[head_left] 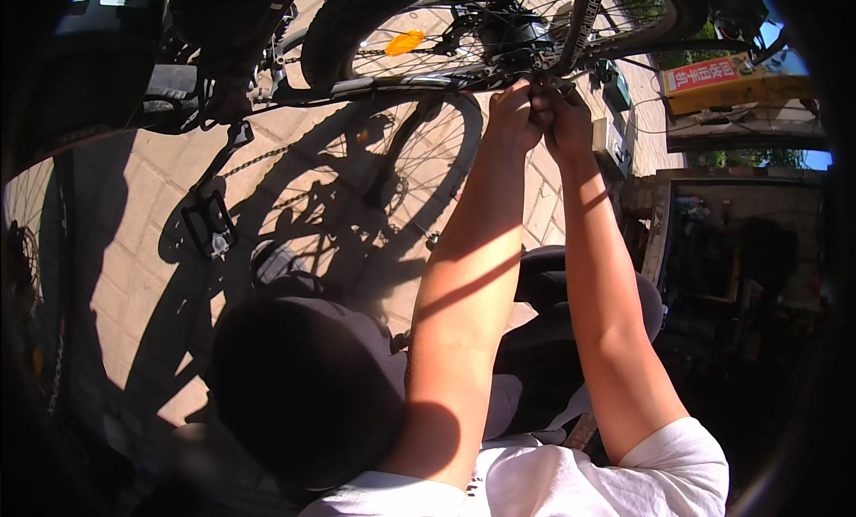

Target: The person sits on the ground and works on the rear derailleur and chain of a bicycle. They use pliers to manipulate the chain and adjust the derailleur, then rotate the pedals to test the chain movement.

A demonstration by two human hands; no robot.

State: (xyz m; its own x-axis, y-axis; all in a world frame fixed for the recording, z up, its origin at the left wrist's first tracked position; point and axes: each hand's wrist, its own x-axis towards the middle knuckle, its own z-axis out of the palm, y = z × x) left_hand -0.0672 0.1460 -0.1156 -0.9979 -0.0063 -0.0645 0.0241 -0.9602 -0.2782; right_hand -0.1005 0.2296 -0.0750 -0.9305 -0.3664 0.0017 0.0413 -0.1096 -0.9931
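Note:
At the top of the head view, a bicycle's spoked wheel (pixel 419 62) with an orange reflector (pixel 404 42) has a dark hub (pixel 522 36). My left hand (pixel 519 111) is closed at the fittings just below the hub, beside the silver-and-black frame tube (pixel 383 85). My right hand (pixel 563 116) is up against it on the right, fingers also closed around something small there. What exactly both grip is hidden by fingers and shadow. Both forearms reach up from the lower edge, partly in sunlight.
A pedal (pixel 207 223) hangs left over sunlit paving (pixel 143 276) crossed by shadows. Another bicycle wheel (pixel 31 250) stands far left. My dark-clad knee (pixel 285 383) is below. Right are a teal case (pixel 615 87), a pale box (pixel 611 143), a yellow signboard (pixel 713 80) and a dark doorway (pixel 722 241).

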